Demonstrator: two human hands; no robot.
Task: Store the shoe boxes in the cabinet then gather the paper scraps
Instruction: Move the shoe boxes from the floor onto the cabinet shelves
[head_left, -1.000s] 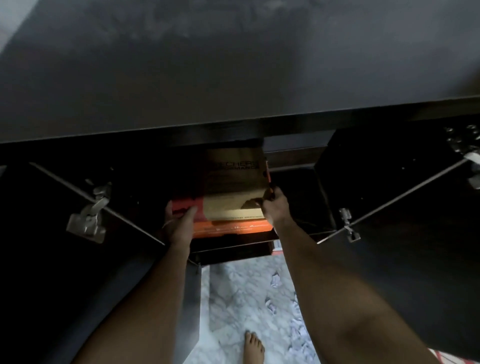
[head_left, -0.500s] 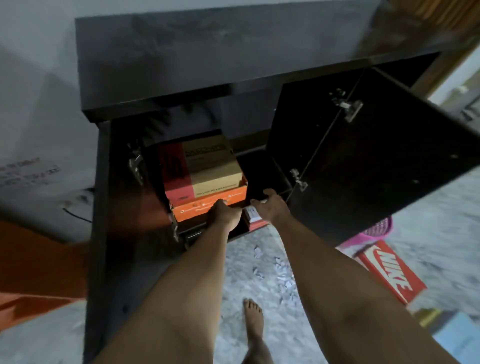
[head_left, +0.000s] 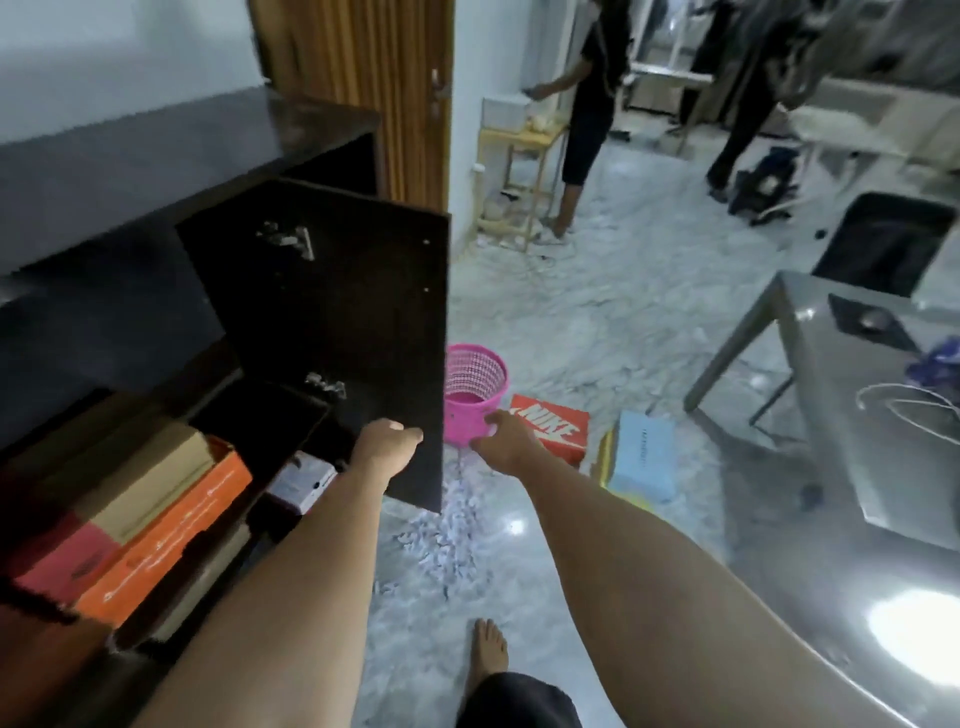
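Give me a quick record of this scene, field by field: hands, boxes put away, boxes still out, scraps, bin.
left hand: empty, at the open cabinet door
right hand: empty, reaching out toward the floor boxes
stored: orange shoe box, tan shoe box stacked above it in the cabinet
still out: red Nike shoe box, light blue shoe box
paper scraps: scattered on the floor
pink basket: upright beside the door

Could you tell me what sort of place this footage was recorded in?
Probably a room in a home or a small office. A dark cabinet holds stacked shoe boxes, a grey table stands on the marble-look floor, and a wooden door is behind.
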